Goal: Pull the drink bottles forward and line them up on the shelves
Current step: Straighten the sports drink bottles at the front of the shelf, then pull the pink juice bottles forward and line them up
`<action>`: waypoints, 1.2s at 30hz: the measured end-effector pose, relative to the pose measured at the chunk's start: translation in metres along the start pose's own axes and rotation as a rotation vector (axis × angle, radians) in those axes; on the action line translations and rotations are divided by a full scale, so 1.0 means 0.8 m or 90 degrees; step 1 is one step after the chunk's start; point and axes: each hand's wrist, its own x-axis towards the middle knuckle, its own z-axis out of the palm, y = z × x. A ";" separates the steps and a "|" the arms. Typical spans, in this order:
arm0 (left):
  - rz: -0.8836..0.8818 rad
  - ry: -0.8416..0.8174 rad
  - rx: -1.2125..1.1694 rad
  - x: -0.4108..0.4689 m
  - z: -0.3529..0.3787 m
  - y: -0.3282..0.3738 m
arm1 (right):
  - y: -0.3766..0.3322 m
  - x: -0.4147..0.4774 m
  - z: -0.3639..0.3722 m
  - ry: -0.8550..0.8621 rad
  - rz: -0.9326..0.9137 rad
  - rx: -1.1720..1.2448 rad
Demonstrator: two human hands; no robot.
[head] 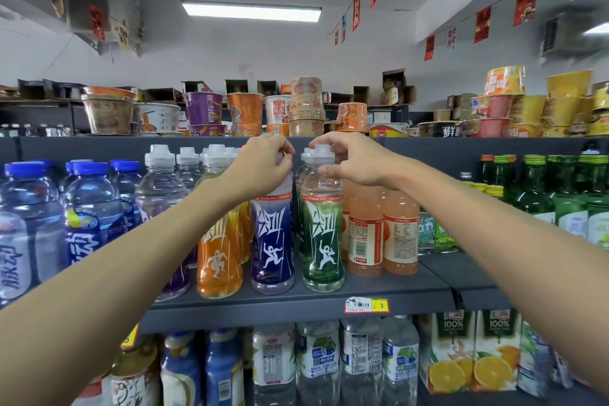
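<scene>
On the middle shelf (296, 301) stand sport-drink bottles with white caps. My left hand (263, 168) is closed around the neck and cap of the purple-labelled bottle (273, 247), which stands upright near the shelf's front edge. My right hand (354, 163) grips the neck of the green-labelled bottle (323, 247) beside it, thumb in front just under the cap. An orange-labelled bottle (219, 260) stands to the left of the purple one, with more bottles behind it. Two pale orange drink bottles (382, 234) stand to the right of the green one.
Blue-capped bottles (89, 208) fill the shelf's left part; green glass bottles (540, 188) stand at the right. Instant noodle cups (306, 109) line the top shelf. Below are water bottles (318, 359) and orange juice cartons (474, 349). A yellow price tag (367, 305) hangs on the shelf edge.
</scene>
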 end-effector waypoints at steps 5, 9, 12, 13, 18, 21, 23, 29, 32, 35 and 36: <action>-0.001 -0.006 0.007 -0.002 -0.003 0.004 | 0.000 -0.001 0.005 0.006 -0.007 -0.028; -0.009 -0.010 0.014 -0.002 -0.004 0.006 | 0.001 0.000 0.010 0.027 -0.019 -0.091; -0.005 -0.005 0.019 -0.002 -0.003 0.006 | 0.002 0.000 0.012 0.028 -0.019 -0.099; -0.004 -0.007 0.021 -0.003 -0.003 0.006 | 0.002 0.000 0.012 0.026 -0.017 -0.100; 0.003 -0.013 0.092 0.000 -0.008 0.008 | 0.004 -0.007 0.005 0.009 -0.029 -0.118; 0.043 0.064 0.140 0.005 -0.010 0.019 | 0.021 -0.021 -0.004 0.083 -0.036 -0.088; 0.082 0.070 0.115 0.006 -0.008 0.036 | 0.040 -0.028 -0.013 0.174 -0.036 -0.144; 0.127 -0.042 0.140 0.001 0.017 0.079 | 0.079 -0.029 -0.024 0.097 -0.015 -0.509; 0.113 -0.037 0.135 -0.002 0.024 0.084 | 0.081 -0.024 -0.025 0.074 0.012 -0.477; 0.118 -0.015 0.128 0.001 0.024 0.090 | 0.076 -0.024 -0.039 0.035 0.034 -0.381; 0.119 -0.006 0.126 0.004 0.023 0.094 | 0.074 -0.027 -0.044 0.021 0.034 -0.347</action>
